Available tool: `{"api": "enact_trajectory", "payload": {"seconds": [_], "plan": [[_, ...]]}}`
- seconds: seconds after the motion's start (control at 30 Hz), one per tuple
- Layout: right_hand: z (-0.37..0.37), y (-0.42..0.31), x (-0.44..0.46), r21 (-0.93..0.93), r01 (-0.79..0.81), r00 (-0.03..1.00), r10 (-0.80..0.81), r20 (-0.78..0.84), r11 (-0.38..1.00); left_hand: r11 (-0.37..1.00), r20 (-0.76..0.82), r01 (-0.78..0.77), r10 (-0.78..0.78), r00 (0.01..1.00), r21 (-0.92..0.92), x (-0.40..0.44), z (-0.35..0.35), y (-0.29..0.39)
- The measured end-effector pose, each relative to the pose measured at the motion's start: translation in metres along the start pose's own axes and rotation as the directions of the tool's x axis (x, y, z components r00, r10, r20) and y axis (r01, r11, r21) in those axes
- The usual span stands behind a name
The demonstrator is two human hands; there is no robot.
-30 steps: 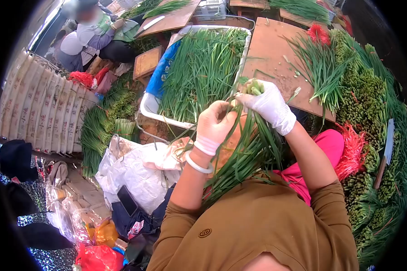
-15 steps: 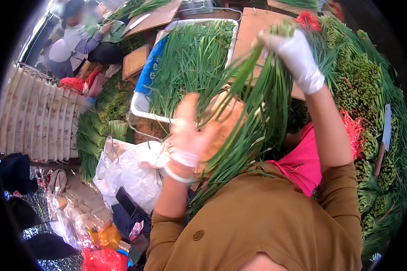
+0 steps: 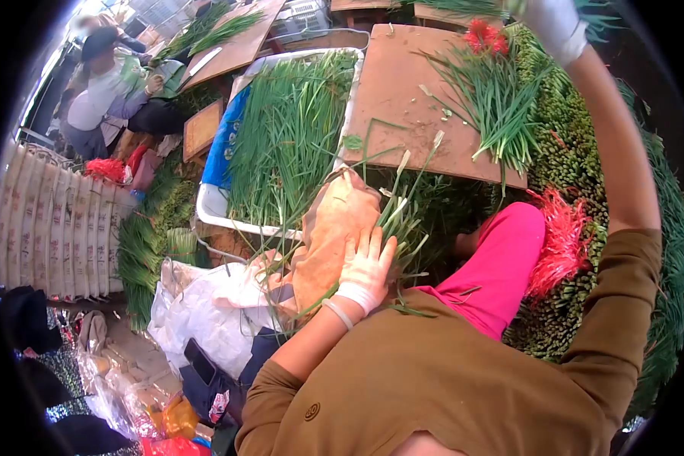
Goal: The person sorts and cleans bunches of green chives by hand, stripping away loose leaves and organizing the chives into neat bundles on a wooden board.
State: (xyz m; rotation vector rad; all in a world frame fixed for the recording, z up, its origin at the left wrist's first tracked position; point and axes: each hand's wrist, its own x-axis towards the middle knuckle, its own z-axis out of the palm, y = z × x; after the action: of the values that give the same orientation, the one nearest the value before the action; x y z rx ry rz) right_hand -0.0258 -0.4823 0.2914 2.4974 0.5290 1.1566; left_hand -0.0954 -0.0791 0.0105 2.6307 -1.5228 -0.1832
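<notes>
My left hand [image 3: 366, 266] lies flat with fingers spread on an orange-brown cloth [image 3: 338, 216] over my leg, beside loose green stalks [image 3: 400, 216]. Raised at the top right edge, my right hand [image 3: 551, 23] wears a white glove; its fingers are cut off by the frame, with a bit of green at them. A white-rimmed tub [image 3: 202, 204] holds long green leaves [image 3: 292, 137]. To its right, a brown board [image 3: 391, 83] carries a fanned bunch of green stalks [image 3: 501, 114] and small scraps.
Bundled greens [image 3: 577, 152] are heaped along the right, with red plastic strands [image 3: 558, 243] beside my pink-clad knee [image 3: 501, 258]. A white sack [image 3: 205, 308] and a phone [image 3: 200, 362] lie left. A person [image 3: 102, 91] sits at the back left by stacked white crates [image 3: 61, 220].
My right hand has gone up and right, out to the frame edge, taking the long bunch away from my lap. My left hand has come down onto the cloth. The view has shifted.
</notes>
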Motion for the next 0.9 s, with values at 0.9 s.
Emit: {"api": "enact_trajectory", "payload": {"seconds": [0.9], "plan": [[0.080,-0.372,-0.089,0.631,-0.506,0.541,0.353,0.763,-0.587,0.085,0.043,0.078,-0.355,0.934,-0.993,-0.027,-0.015,-0.035]]}}
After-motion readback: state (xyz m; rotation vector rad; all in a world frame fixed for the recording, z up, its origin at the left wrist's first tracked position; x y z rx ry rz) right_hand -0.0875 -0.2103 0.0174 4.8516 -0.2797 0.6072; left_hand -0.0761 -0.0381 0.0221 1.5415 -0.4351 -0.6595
